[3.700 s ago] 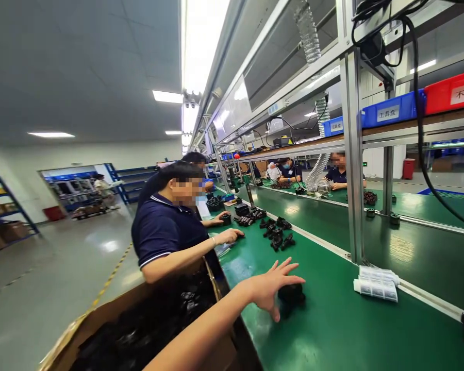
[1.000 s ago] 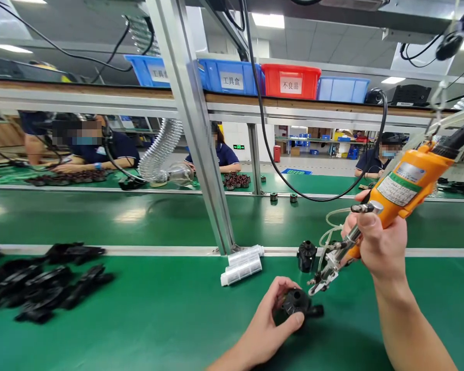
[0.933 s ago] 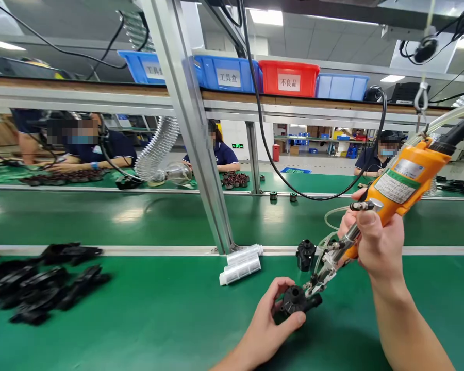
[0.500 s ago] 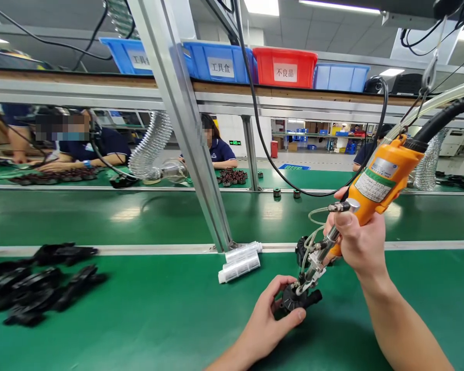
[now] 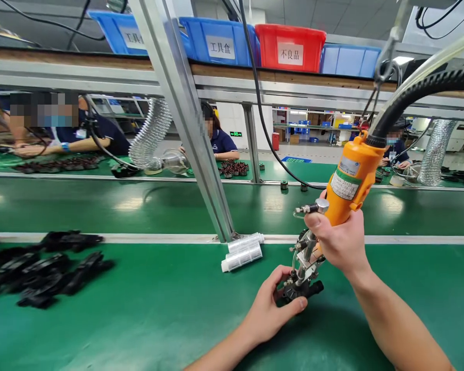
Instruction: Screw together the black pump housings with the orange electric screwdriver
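My left hand [image 5: 272,306] is curled around a small black plastic part [image 5: 299,291] that rests on the green belt [image 5: 158,319]. My right hand [image 5: 338,242] grips an orange powered screwdriver [image 5: 350,180], which hangs from a black hose and stands nearly upright. Its metal tip [image 5: 299,270] presses down onto the top of the black part. A second black part stands behind the tool, mostly hidden by it.
A pile of black parts [image 5: 42,270] lies at the left on the belt. Two white rolls [image 5: 242,252] lie by a slanted aluminium post [image 5: 189,123]. Blue bins [image 5: 216,44] and a red bin [image 5: 290,46] sit on the shelf above. Other people work across the line.
The screwdriver has swung from slanted to nearly upright and come down, and its tip now sits on the black part. My left hand has kept its hold on that part.
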{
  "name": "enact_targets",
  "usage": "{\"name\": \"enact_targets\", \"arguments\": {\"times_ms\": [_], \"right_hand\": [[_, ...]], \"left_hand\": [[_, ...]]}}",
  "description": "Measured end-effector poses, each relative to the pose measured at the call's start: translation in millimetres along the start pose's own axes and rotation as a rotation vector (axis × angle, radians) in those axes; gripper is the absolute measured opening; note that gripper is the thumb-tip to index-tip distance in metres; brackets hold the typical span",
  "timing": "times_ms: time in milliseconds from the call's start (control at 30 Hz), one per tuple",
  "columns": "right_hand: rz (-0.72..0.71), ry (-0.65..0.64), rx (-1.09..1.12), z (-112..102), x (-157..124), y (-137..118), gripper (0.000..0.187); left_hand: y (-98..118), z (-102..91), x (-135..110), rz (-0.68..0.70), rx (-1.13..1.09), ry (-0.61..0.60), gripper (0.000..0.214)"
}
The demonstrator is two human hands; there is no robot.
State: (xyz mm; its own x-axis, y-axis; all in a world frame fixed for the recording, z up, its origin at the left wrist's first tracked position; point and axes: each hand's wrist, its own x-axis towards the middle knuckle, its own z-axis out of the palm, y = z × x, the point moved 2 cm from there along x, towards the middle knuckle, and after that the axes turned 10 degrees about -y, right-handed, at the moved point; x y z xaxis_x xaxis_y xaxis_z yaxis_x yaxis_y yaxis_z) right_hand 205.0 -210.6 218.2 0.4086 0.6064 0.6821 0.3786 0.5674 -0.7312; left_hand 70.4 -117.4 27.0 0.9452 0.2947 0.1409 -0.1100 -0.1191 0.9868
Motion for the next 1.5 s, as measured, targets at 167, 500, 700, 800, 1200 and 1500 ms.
{"name": "enact_targets", "arguments": {"times_ms": [167,500,700,800,1200,1500], "right_hand": [[0.052,0.005,0.032,-2,-2,10,0.042],[-0.11,0.168,0.013,-22,1,0,0.042],[-0.094,0.203,-0.019,-53,-4,-16,0.045],[-0.096,0.18,0.045,-52,-3,-14,0.048],[-0.056,0.121,0.114,-27,9,-1,0.049],[-0.02,0.107,0.082,-19,9,-6,0.049]], "left_hand": [[5,1.1,0,0.005,0.006,-0.013,0.052],[-2,-16.8,-7,0.182,0.055,0.103,0.048],[-9,-16.1,0,0.077,-0.223,-0.085,0.053],[-11,-9.4,6,0.097,-0.24,0.051,0.07],[-13,-20.7,13,-0.095,-0.211,0.0,0.082],[0,-17.3,15,-0.05,-0.189,-0.059,0.074]]}}
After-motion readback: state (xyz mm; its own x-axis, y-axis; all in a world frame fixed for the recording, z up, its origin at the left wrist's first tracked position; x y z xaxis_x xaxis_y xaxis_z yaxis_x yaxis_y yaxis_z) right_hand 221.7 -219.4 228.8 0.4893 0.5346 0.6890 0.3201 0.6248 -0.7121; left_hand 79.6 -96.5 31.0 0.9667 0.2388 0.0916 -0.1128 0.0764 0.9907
